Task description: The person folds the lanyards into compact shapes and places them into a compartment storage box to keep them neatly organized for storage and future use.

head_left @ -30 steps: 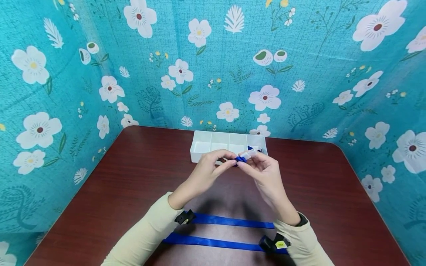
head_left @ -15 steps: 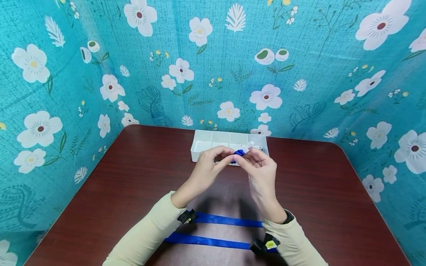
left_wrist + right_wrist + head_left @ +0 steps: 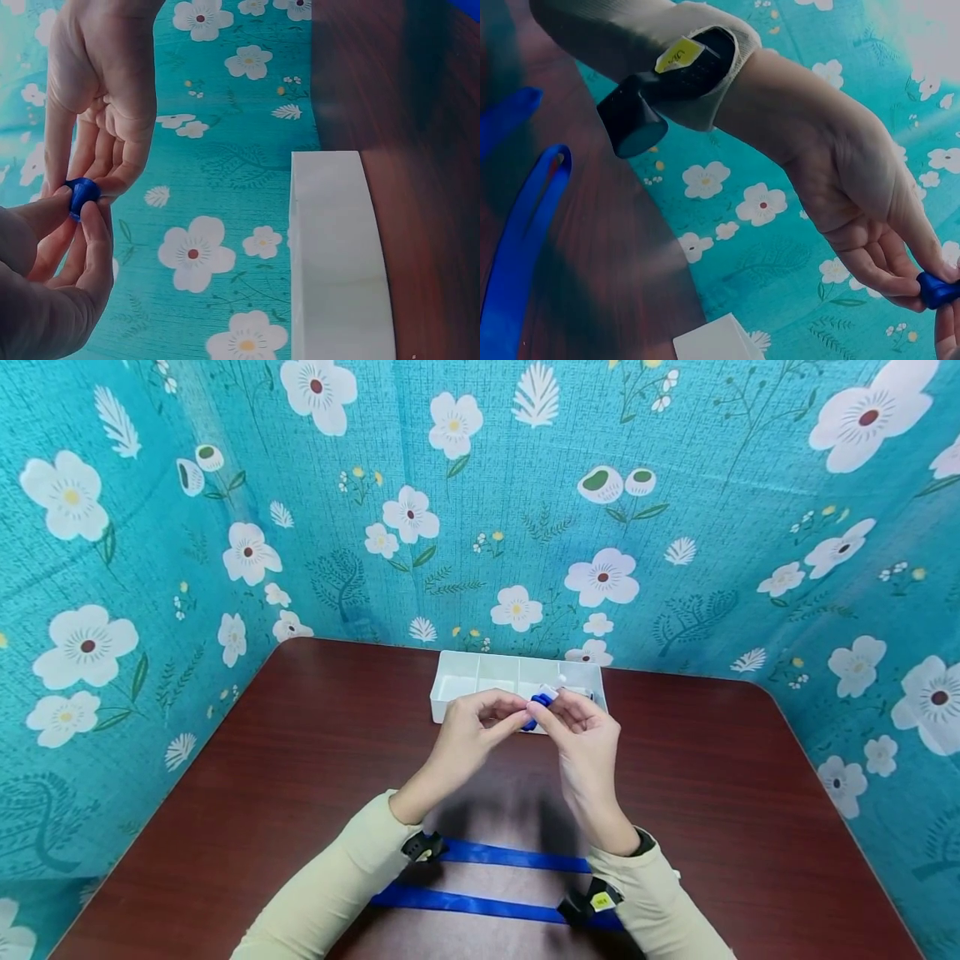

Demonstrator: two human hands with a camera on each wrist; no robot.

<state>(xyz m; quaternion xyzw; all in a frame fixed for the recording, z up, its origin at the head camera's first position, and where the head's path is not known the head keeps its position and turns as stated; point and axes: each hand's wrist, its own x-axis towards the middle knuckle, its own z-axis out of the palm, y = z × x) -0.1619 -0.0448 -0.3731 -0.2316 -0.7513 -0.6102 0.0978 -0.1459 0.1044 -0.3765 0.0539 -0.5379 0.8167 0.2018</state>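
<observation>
The blue piece (image 3: 85,199) is in the air above the counter (image 3: 315,760), between the left grip (image 3: 468,731) and the right grip (image 3: 588,747); both are nearly closed, each pinching it from its own side.

Two hands (image 3: 480,735) (image 3: 588,752), two wrist cameras (image 3: 426,846) (image 3: 574,907) and one blue piece (image 3: 85,196) are counted. On the desk (image 3: 322,760), two blue strips (image 3: 517,857) (image 3: 480,906) are seen, and one four-compartment tray (image 3: 457,687) near the far edge.
</observation>
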